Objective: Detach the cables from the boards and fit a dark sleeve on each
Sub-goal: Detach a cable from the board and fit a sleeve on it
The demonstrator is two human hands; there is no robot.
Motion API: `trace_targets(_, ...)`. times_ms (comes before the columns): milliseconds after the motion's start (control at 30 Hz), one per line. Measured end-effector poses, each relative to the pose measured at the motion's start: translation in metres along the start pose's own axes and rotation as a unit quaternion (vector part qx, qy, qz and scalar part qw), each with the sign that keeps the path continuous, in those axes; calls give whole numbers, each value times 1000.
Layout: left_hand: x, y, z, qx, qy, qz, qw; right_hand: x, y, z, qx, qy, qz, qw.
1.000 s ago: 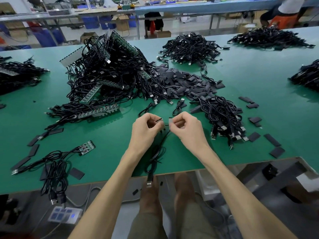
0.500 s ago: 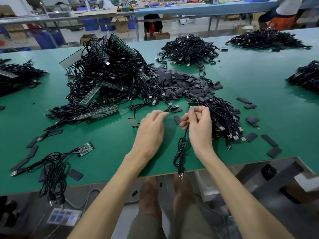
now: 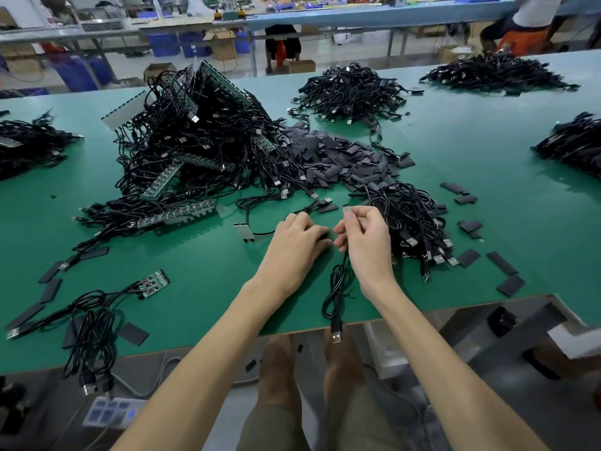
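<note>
Head camera is showing a green table (image 3: 208, 265) with a pile of dark sleeves (image 3: 335, 154) lying at its middle. On the near side of that pile the right hand (image 3: 364, 242) is pinching the upper end of a black cable (image 3: 335, 288), its fingers curled tight around it and its thumb pressing on top. The cable is hanging down from the fist in a loose loop, and its USB plug (image 3: 336, 335) is dangling past the table's near edge. The left hand (image 3: 292, 245) is lying just left of the right, its fingers stretching forward almost straight and close together, their tips resting on a single dark sleeve (image 3: 324, 236) on the mat. Left of the pile, a big heap of cables and boards (image 3: 195, 151) is sprawling. At the pile's near right a bundle of loose cables (image 3: 409, 219) is sitting just beside the right hand. A small board (image 3: 243, 231) is lying nearer than the pile, left of the left hand.
</note>
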State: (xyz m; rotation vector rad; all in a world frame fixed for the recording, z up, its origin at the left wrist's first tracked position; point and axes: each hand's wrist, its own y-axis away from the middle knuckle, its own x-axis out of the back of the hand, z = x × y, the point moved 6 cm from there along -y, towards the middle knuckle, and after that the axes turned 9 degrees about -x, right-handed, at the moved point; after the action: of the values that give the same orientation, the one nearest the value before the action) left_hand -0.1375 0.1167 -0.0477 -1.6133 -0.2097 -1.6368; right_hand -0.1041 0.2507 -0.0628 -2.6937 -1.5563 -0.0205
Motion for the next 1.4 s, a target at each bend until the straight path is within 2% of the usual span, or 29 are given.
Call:
trace_targets(167,9,4,-4,38,46,31,998,-2,0,1,0,19,-10,1000)
trace_targets(333,9,2,-1,31,3,26,999,-4,1,0,2,34,-23,999)
trace_targets(500,16,4,-2,51,-8,71,996,-4,2,-1,1,44,-29,999)
trace_targets(667,11,6,-11,96,172,74,978,-9,6,0,13,101,-66,993)
trace_targets(800,10,6,-12,99,246,70,962,-13,7,-1,19,148,-94,984)
trace_targets(1067,-3,7,-19,142,236,47,960,-15,7,-1,23,156,-94,983)
trace_targets(1400,5,8,-2,60,158,36,985,-10,6,-2,25,138,-66,988)
